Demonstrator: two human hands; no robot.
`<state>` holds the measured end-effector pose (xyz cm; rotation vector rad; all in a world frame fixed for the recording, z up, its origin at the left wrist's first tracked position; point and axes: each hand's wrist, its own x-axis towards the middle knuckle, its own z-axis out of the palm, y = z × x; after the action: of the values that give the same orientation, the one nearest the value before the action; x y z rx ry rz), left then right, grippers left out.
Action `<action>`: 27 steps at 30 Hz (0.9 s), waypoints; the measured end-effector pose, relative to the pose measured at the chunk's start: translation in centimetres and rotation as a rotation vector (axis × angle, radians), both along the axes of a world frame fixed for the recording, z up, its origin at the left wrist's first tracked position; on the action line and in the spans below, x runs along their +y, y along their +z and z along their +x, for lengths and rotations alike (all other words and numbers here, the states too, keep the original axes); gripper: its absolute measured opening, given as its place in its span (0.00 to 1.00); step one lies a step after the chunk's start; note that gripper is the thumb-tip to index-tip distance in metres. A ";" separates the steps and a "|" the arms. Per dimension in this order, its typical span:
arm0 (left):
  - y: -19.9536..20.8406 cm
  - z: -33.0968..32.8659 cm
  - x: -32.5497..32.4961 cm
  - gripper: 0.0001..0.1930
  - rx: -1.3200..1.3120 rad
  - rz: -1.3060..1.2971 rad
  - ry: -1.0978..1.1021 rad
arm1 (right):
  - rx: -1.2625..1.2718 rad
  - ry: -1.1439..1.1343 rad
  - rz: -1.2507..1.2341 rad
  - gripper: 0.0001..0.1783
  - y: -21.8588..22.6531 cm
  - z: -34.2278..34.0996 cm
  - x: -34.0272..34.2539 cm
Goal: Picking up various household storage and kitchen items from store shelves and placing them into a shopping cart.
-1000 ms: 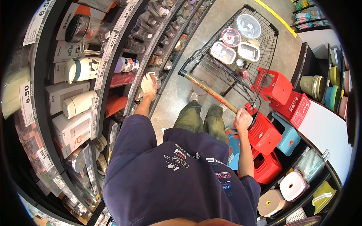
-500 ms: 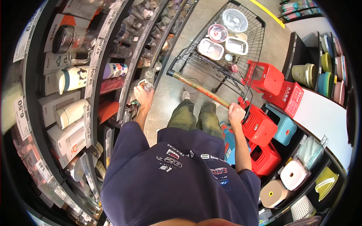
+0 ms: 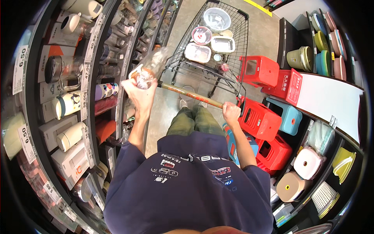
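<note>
My left hand (image 3: 138, 95) is closed around a clear bottle-like container (image 3: 156, 60) with a brown and white part near its base; motion blurs it and its exact kind is unclear. It is raised beside the left shelf, close to the cart handle's left end. My right hand (image 3: 231, 112) is wrapped round the right end of the cart handle (image 3: 191, 94). Ahead stands the black wire shopping cart (image 3: 242, 39). Inside are a clear round tub (image 3: 217, 19), a round red-rimmed container (image 3: 201, 36) and two rectangular containers, one being a white-rimmed box (image 3: 223, 44).
Shelves on the left hold a patterned bottle (image 3: 70, 104), a cream flask (image 3: 71, 135) and several glass cups. At right, close to the cart, stand red plastic stools (image 3: 260, 119) and a blue stool (image 3: 286, 117). Bins and basins (image 3: 302, 58) fill the right shelves.
My left hand has drawn back from the left shelf and lifted the clear container toward me. My right hand stays on the handle. The view has shifted, so the cart appears further left.
</note>
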<state>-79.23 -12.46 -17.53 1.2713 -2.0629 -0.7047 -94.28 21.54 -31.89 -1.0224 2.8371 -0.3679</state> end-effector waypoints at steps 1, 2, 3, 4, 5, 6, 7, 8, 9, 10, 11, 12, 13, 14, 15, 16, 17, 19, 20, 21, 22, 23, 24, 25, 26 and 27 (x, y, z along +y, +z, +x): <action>0.3 -1.6 0.0 0.30 0.018 -0.009 -0.058 | 0.006 -0.008 -0.005 0.17 -0.3 -0.1 0.1; 0.2 -3.2 0.1 0.30 0.068 -0.019 -0.110 | -0.008 -0.011 -0.004 0.16 -0.5 0.0 0.2; 0.2 -5.1 0.5 0.31 0.067 -0.040 -0.153 | -0.022 -0.017 -0.003 0.16 -0.7 0.0 0.5; 0.4 -7.2 0.9 0.30 0.070 -0.048 -0.232 | -0.027 -0.020 -0.013 0.16 -0.7 0.0 0.4; 0.0 -9.2 1.3 0.30 0.068 -0.004 -0.280 | -0.030 -0.022 -0.017 0.16 -0.6 0.0 0.3; -0.1 -11.3 1.7 0.31 -0.018 0.013 -0.344 | -0.025 -0.020 -0.023 0.16 -0.5 -0.1 0.3; -0.8 -13.7 1.8 0.30 -0.044 0.023 -0.440 | -0.021 -0.014 -0.028 0.16 -0.4 -0.2 0.1; -1.2 -15.9 2.4 0.31 -0.086 0.057 -0.505 | -0.030 -0.017 -0.007 0.16 -0.1 -0.2 -0.1; -2.9 -17.9 3.1 0.31 -0.041 0.085 -0.549 | -0.032 -0.021 -0.009 0.16 0.1 -0.4 -0.2; -5.2 -19.8 3.6 0.32 -0.088 0.099 -0.592 | -0.053 -0.021 0.008 0.16 0.2 -0.4 -0.3; -7.3 -21.7 4.4 0.36 -0.110 0.163 -0.604 | -0.074 -0.024 0.026 0.15 0.3 -0.6 -0.3; -8.6 -23.5 5.2 0.38 -0.188 0.223 -0.627 | -0.091 -0.036 -0.027 0.16 -0.1 -0.6 -0.1; -9.7 -24.9 5.9 0.40 -0.270 0.283 -0.646 | -0.097 -0.041 -0.027 0.16 0.0 -0.7 0.0; -11.0 -26.2 6.7 0.40 -0.359 0.295 -0.660 | -0.109 -0.037 -0.023 0.15 0.3 -0.9 -0.2; -12.2 -27.3 7.3 0.40 -0.450 0.307 -0.671 | -0.122 -0.032 -0.019 0.14 0.6 -1.1 -0.5; -14.5 -28.1 7.8 0.38 -0.473 0.251 -0.686 | -0.127 -0.031 -0.057 0.13 0.7 -1.2 -0.7; -16.4 -28.4 8.3 0.38 -0.479 0.255 -0.683 | -0.135 -0.029 -0.056 0.13 0.7 -1.2 -0.6; -18.6 -29.8 9.1 0.36 -0.550 0.248 -0.655 | -0.145 0.007 -0.071 0.13 0.2 -1.6 -0.6; -19.2 -30.3 9.5 0.37 -0.612 0.282 -0.650 | -0.123 0.013 -0.099 0.13 -0.1 -1.7 -0.6; -19.8 -30.9 9.8 0.37 -0.617 0.286 -0.650 | -0.129 0.013 -0.097 0.13 -0.2 -1.7 -0.4; -20.7 -31.2 10.1 0.37 -0.669 0.313 -0.648 | -0.130 0.018 -0.089 0.13 -0.2 -1.7 -0.3; -21.7 -31.5 10.2 0.37 -0.720 0.341 -0.647 | -0.131 0.022 -0.080 0.13 -0.2 -1.7 -0.3; -22.7 -32.0 10.2 0.39 -0.775 0.348 -0.653 | -0.124 0.034 -0.082 0.14 -0.3 -1.8 -0.3; -23.4 -32.4 10.3 0.39 -0.780 0.354 -0.649 | -0.131 0.038 -0.079 0.14 -0.1 -1.9 -0.3; -24.0 -32.9 10.4 0.39 -0.811 0.402 -0.629 | -0.143 0.039 -0.075 0.13 0.1 -2.0 -0.4; -24.8 -33.3 10.3 0.40 -0.843 0.449 -0.605 | -0.155 0.042 -0.074 0.13 0.1 -2.1 -0.5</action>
<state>-112.53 -2.12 -42.34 1.3112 -3.1930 -1.0605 -96.37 21.06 -31.77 -1.0171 2.6790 -0.5277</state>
